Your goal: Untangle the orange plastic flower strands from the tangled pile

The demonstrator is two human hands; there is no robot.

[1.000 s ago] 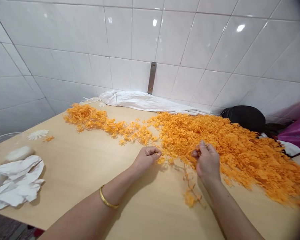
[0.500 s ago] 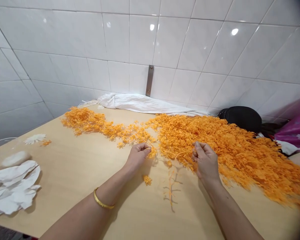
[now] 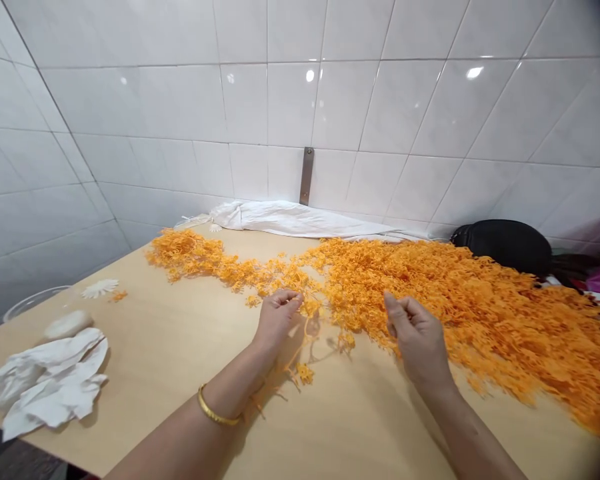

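Pinched fingers of my left hand hold an orange stem that hangs down past the wrist, with thin side branches. A small orange flower lies by the stem, to the right of my left forearm. My right hand is closed, thumb against the fingers, in front of the large heap of orange flowers; whether something thin is between its fingertips is too small to tell. A narrower string of orange flowers stretches from the heap to the back left.
Crumpled white tissue, a white oval object and a white flower-shaped piece lie at the left of the table. White cloth runs along the tiled wall, with a black case at the back right.
The branched stem has swung from between my hands to the left, beside my left forearm. It no longer stretches to my right hand. The camera view has shifted a little.
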